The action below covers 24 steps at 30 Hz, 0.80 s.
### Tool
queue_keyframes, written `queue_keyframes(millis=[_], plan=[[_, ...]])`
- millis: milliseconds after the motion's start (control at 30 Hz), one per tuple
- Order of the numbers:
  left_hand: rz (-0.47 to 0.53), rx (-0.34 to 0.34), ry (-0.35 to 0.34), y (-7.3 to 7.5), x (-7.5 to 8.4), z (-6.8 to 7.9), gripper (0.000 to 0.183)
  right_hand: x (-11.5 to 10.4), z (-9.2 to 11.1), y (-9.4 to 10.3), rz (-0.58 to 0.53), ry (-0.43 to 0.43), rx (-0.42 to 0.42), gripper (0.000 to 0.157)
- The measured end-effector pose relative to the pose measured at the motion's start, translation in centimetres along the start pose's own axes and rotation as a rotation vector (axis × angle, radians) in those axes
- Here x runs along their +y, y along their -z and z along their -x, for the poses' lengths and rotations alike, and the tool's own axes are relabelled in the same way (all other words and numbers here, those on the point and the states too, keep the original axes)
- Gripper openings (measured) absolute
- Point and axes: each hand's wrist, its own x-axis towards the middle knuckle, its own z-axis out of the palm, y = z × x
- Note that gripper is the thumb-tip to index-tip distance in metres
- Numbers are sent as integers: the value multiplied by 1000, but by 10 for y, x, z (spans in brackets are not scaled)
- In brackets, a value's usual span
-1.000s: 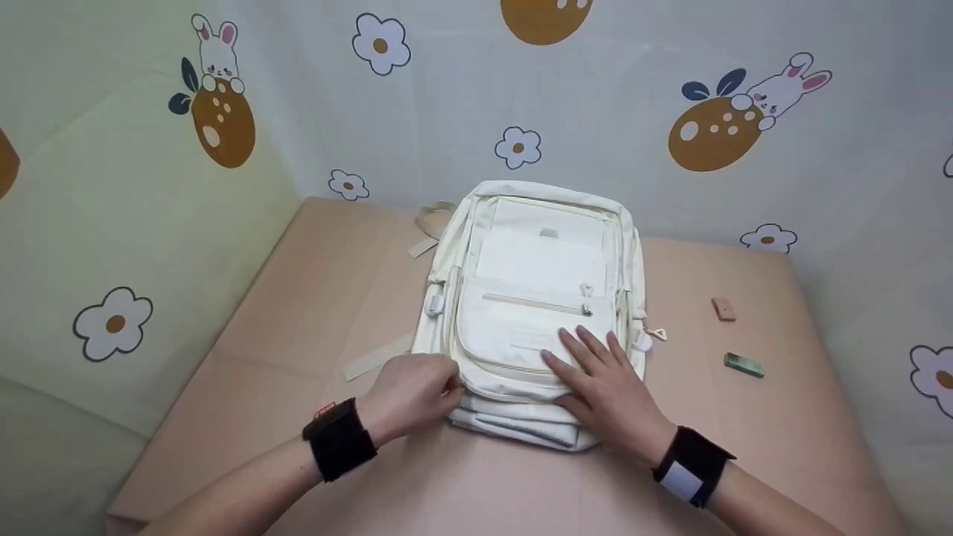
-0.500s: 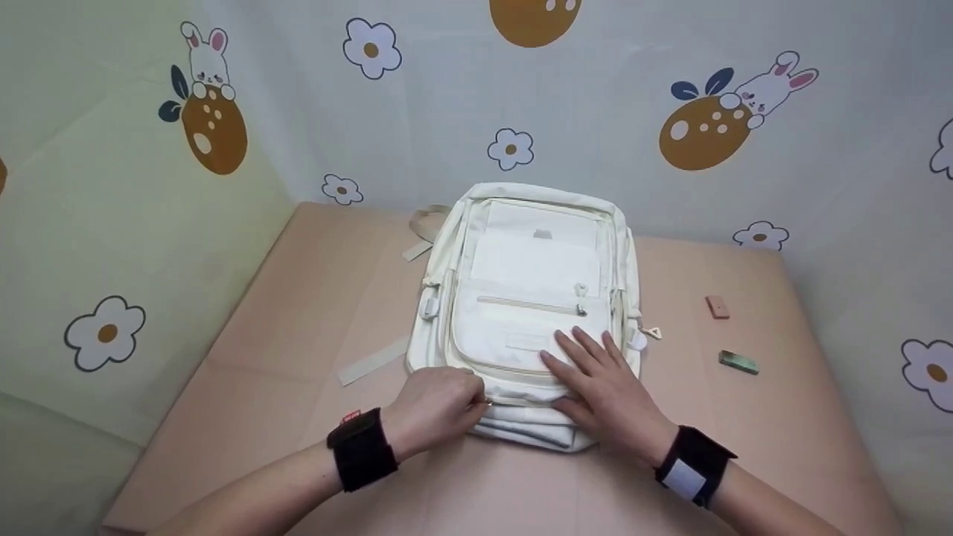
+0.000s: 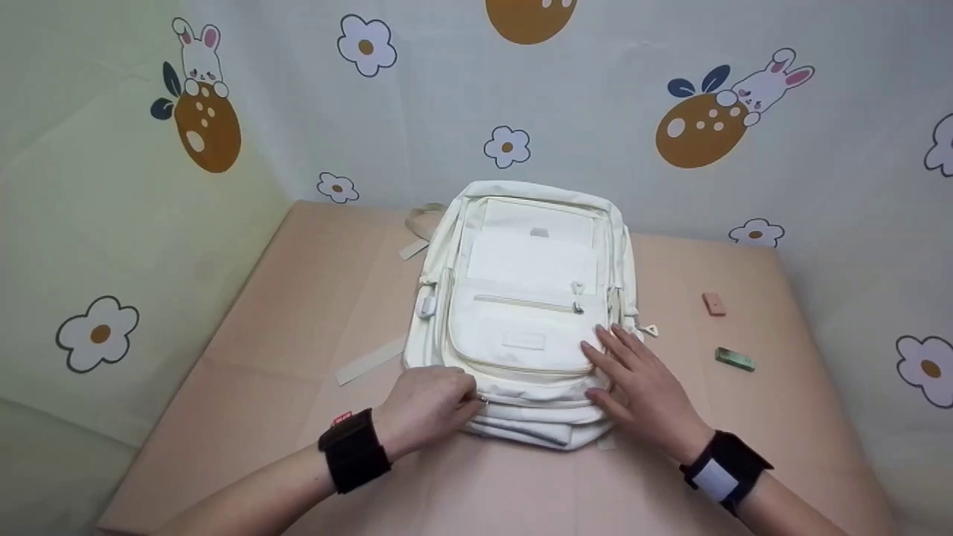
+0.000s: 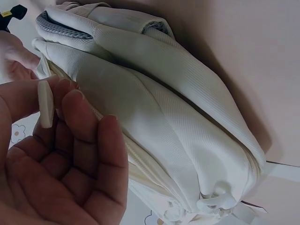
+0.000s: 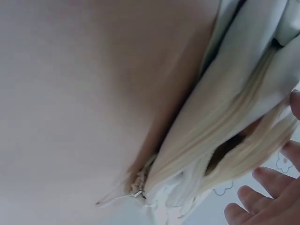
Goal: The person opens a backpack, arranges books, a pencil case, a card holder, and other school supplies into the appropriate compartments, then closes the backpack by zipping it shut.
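A cream-white backpack (image 3: pixel 532 260) lies front side up, its lower end toward me. My left hand (image 3: pixel 428 406) is at the bag's lower left edge, fingers curled. In the left wrist view, its thumb and finger pinch a flat cream zipper pull (image 4: pixel 45 104) beside the bag's zipper. My right hand (image 3: pixel 644 387) rests with spread, extended fingers on the lower right of the bag. The right wrist view shows a zipper opening (image 5: pixel 227 150) gaping along that side, near the fingertips (image 5: pixel 272 180).
Right of the bag, a small pink block (image 3: pixel 714 304) and a green block (image 3: pixel 735 359) lie on the peach-covered table (image 3: pixel 283 313). Loose straps (image 3: pixel 370 362) stick out on the left. A patterned curtain (image 3: pixel 432 97) stands behind.
My left hand has moved right along the bag's lower edge, then stayed about there. The right hand has slid outward toward the bag's right side. The view has shifted slightly.
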Motion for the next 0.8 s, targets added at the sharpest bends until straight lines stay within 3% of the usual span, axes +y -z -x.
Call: queue_keyframes(millis=[233,433,800], plan=[[-37,-36,-19,3,7,-4,23,-2,-1,-6,-53,-94,-44,69],[-51,-60,-34,2,18,-13,29,-2,-2,-6,-63,-105,-41,68],[-211,-46,-180,-16,47,-39,26,-2,-4,-8,-48,-94,-29,69]])
